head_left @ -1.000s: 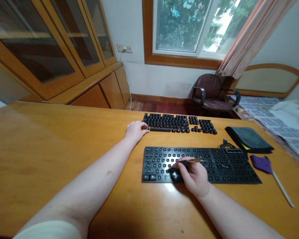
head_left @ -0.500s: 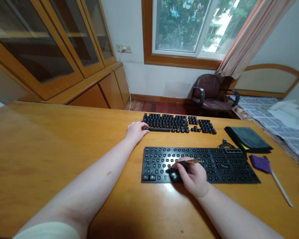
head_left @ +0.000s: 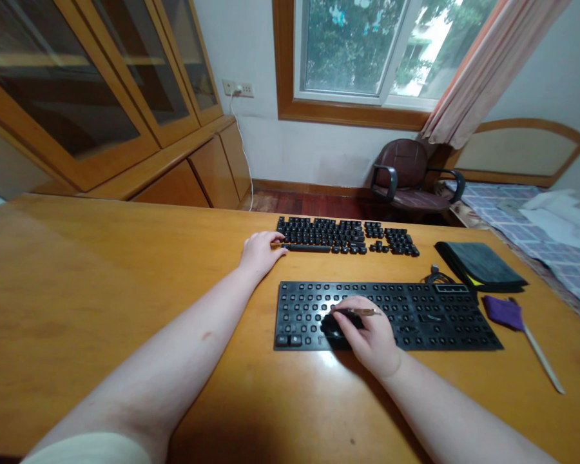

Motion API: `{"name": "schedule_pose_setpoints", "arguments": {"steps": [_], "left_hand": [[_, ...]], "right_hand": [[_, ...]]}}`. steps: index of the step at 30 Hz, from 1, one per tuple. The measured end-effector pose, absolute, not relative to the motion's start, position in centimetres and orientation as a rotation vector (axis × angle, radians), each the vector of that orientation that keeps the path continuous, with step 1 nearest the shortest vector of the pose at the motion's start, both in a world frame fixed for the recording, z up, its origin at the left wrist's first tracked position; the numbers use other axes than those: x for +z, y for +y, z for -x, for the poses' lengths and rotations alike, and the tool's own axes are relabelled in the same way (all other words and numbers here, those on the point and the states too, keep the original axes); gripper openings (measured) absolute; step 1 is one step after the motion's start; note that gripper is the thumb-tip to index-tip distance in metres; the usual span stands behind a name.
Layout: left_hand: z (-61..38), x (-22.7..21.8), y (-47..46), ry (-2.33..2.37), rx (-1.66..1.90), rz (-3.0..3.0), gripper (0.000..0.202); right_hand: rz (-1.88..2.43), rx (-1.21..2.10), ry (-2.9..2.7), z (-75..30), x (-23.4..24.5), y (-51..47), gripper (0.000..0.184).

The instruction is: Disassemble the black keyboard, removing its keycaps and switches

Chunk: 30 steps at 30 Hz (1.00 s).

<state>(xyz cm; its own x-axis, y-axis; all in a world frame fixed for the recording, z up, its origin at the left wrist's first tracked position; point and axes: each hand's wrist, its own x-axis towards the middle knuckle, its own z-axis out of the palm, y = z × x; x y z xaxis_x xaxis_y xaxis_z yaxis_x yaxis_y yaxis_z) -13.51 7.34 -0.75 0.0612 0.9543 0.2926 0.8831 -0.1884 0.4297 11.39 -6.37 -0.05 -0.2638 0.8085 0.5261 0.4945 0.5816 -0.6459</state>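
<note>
The black keyboard base [head_left: 415,348], with most of its keycaps off, lies in front of me; two caps sit at its lower left. My right hand [head_left: 370,335] is closed over its middle, gripping a thin brown stick-like tool [head_left: 367,312] between thumb and fingers. The tool's working end is hidden by the hand and a dark reflection. Beyond the base, loose black keycaps [head_left: 319,233] are laid out in keyboard order. At their left end my left hand [head_left: 263,251] rests on the table, thumb and forefinger on either side of a small keycap [head_left: 285,245] beside the space bar.
A coiled cable [head_left: 437,277] lies behind the base. To the right are a dark folded cloth [head_left: 483,264] and a purple cloth-headed duster [head_left: 505,314] with a pale handle. Past the wooden table [head_left: 125,270] stand a chair [head_left: 401,171] and a bed [head_left: 531,225].
My right hand has shifted slightly left and up over the base, and the brown tool has tilted with it. My left hand's fingers have spread a little around the end keycap.
</note>
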Motion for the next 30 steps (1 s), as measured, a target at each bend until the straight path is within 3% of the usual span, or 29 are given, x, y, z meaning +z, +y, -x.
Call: {"name": "schedule_pose_setpoints", "arguments": {"steps": [3, 7, 11, 16, 22, 30], "left_hand": [[12.8, 0.7, 4.6, 1.781, 0.800, -2.224, 0.024], [11.8, 2.3, -2.3, 1.344, 0.554, -2.333, 0.023], [11.5, 1.6, -7.9, 1.216, 0.452, -2.289, 0.053], [11.0, 0.2, -8.8, 1.244, 0.475, -2.287, 0.041], [11.1, 0.0, -8.3, 1.205, 0.497, -2.290, 0.032], [11.4, 0.0, -8.0, 1.131, 0.528, -2.322, 0.015]], "right_hand": [[1.057, 0.586, -1.990, -11.0, 0.2, -6.6, 0.009], [1.092, 0.872, -1.999, -10.3, 0.1, -7.2, 0.019], [1.156, 1.076, -1.923, -9.4, -0.3, -7.3, 0.020], [1.249, 1.193, -1.823, -8.4, -0.7, -6.9, 0.021], [1.207, 1.149, -1.980, -8.0, 0.0, -7.1, 0.018], [0.887, 0.556, -2.461, -8.0, 0.9, -7.9, 0.014]]}}
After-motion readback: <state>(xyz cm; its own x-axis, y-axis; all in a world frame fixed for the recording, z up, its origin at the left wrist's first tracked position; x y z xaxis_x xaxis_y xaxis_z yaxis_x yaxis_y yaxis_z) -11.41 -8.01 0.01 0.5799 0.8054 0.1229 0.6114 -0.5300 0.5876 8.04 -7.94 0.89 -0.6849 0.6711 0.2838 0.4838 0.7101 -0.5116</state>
